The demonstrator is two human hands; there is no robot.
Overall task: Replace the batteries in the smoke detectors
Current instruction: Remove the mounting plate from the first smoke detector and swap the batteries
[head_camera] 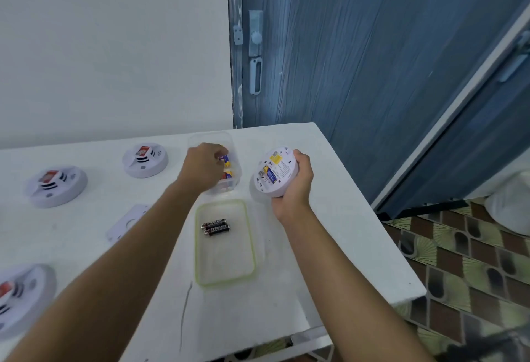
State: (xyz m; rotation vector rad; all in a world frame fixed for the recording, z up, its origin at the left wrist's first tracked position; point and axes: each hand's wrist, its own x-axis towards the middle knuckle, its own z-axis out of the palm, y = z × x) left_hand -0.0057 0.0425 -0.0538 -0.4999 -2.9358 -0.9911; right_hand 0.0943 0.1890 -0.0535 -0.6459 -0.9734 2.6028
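My right hand [295, 184] holds a white round smoke detector [275, 174] tilted, back side up, with one blue battery seated in its bay. My left hand [205, 168] reaches into a clear plastic tub [233, 158] holding blue-and-yellow batteries [226, 174]; its fingers are closed around one there. Nearer me, a clear lid with a green rim [223, 242] carries two black-and-red batteries [215, 227].
Three more white smoke detectors lie on the white table: one at far centre-left [145, 160], one at left [56, 185], one at the near left edge [23, 298]. A white mounting plate [123, 224] lies beside my left forearm. The table's right edge drops to patterned floor; a blue door stands behind.
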